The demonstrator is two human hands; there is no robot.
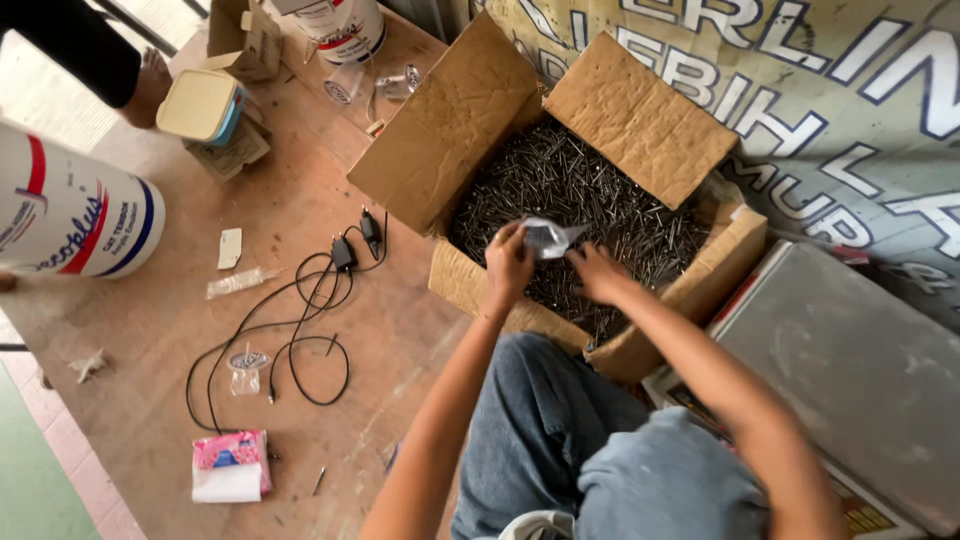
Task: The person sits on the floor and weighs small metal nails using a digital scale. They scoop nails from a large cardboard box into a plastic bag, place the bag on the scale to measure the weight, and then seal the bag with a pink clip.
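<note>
An open cardboard box [468, 282] full of dark steel nails [580, 190] stands in front of my knees. Over the nails my left hand [507, 264] pinches a small clear plastic bag [548, 236] by its left edge. My right hand [598, 272] sits just right of the bag, fingers curled at the bag's lower edge and partly blurred. Both forearms reach forward from my jeans-clad legs [560, 440].
A grey weighing scale platform [850, 370] lies at right. On the wooden floor at left lie a black charger cable [300, 330], a tissue pack [231, 465], small plastic bags [247, 372], a white paint bucket [70, 215], a lidded tub [203, 105] and another person's foot [148, 88].
</note>
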